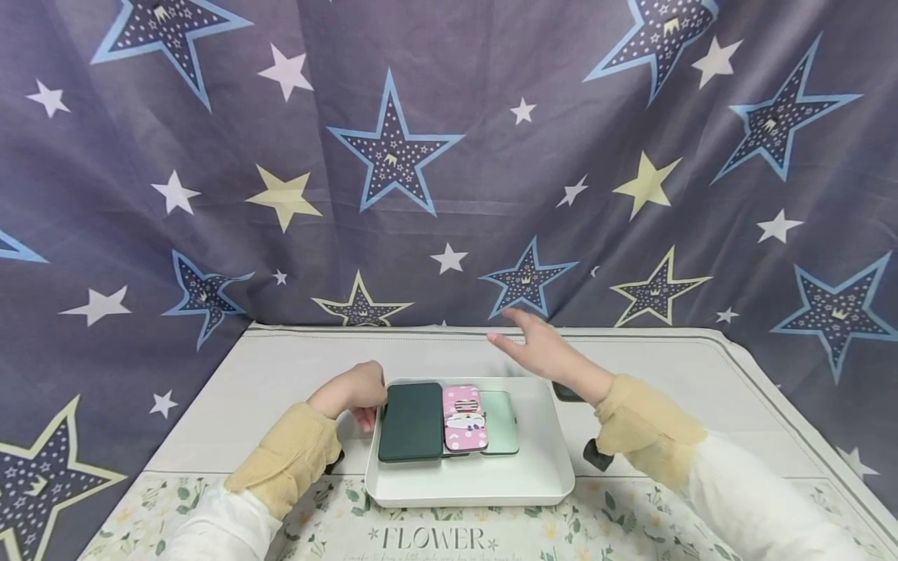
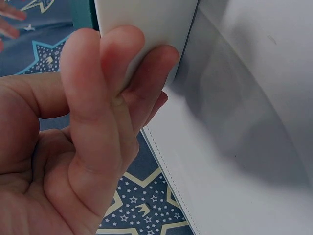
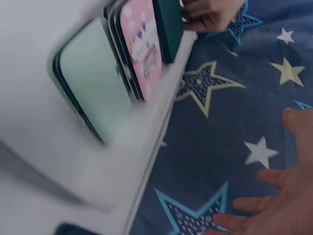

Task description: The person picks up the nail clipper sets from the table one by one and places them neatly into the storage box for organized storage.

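A white tray [image 1: 540, 448] holds three flat cases side by side. Leftmost is a dark green box [image 1: 411, 421], by the tray's left wall. Beside it lies a pink case [image 1: 465, 436] with white dots and a cartoon figure, then a pale mint case [image 1: 500, 421]. My left hand [image 1: 356, 393] grips the tray's back left edge, its curled fingers [image 2: 88, 98] against the outer wall. Above the tray's back right side hovers my right hand [image 1: 547, 352], fingers spread and holding nothing; in the right wrist view its fingers [image 3: 254, 203] point away from the tray.
A small dark object [image 1: 567, 392] lies just right of the tray, partly behind my right wrist. Under the tray's front is a floral mat [image 1: 316, 522] printed "FLOWER". A pale tabletop [image 1: 316, 347] runs back to a purple star-patterned curtain [image 1: 449, 234].
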Tool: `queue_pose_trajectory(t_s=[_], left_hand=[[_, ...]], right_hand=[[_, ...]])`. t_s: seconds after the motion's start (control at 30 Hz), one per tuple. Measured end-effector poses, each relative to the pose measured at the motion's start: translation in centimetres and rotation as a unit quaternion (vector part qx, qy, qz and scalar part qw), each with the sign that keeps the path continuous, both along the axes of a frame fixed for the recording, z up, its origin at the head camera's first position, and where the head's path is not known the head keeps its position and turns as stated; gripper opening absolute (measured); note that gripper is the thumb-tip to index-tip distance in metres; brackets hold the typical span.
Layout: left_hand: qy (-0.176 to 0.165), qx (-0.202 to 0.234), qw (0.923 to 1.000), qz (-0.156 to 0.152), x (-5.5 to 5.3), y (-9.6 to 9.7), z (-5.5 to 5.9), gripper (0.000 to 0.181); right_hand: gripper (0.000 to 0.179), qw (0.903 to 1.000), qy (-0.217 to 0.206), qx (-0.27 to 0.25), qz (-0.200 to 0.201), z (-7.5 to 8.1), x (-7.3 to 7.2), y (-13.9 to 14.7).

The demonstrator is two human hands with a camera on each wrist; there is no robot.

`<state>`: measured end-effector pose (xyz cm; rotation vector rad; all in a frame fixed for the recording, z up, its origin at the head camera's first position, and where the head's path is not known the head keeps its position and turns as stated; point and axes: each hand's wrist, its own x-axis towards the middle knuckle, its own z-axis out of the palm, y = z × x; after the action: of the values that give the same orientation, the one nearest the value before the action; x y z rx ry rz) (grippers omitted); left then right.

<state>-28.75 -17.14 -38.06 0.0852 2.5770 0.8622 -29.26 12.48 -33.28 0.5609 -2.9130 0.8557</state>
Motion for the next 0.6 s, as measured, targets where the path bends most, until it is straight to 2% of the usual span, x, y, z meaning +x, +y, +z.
queue_pose_trajectory(t_s=[0.13, 0.33, 0.6], left_hand=[[-0.001, -0.004, 1.0000, -0.001, 0.0, 0.0, 0.0, 0.014], [0.002, 0.000, 1.0000, -0.002, 0.1, 0.0, 0.0, 0.016], [0.005, 0.002, 1.0000, -0.001, 0.2, 0.1, 0.1, 0.013]], right_hand=[[0.074, 0.9994, 0.026, 0.022, -0.005, 1.0, -0.4, 1.3], [0.081, 0.9939, 0.062, 0.083, -0.039, 1.8, -0.5, 3.0], [0.085, 0.9866, 0.091, 0.118, -0.067, 1.2, -1.3, 4.9]])
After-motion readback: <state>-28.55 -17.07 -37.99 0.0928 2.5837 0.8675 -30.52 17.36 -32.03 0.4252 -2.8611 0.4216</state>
